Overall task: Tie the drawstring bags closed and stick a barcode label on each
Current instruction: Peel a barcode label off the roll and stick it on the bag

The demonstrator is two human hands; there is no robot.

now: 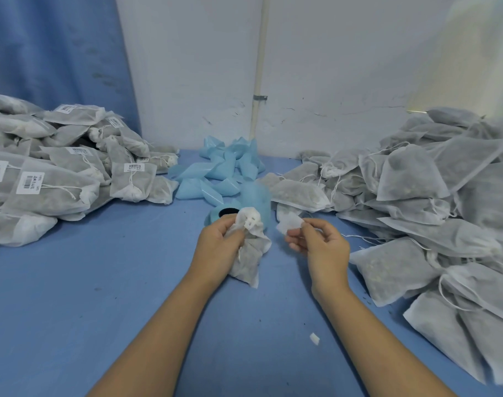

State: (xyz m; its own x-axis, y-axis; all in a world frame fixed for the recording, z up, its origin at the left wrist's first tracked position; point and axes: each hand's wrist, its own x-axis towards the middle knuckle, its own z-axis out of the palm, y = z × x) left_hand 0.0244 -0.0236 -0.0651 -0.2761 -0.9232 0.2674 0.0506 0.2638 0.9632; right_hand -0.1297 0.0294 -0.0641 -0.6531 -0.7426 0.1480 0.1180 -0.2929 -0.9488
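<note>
While gripped at its gathered neck in the curled fingers of the left hand (pixel 218 242), drawstring bag (pixel 249 259) at centre frame, blue table (pixel 101 310) beneath. Just right, white label (pixel 289 223) pinched by right hand (pixel 322 245). Behind, blue label roll (pixel 257 196); labelled bags (pixel 58 173) at left, unlabelled bags (pixel 430 210) at right.

2 bare forearms (pixel 158 325), smooth and slim, seen to the elbow; left grip (pixel 216 242) and right grip (pixel 322 247) likewise bare.
</note>
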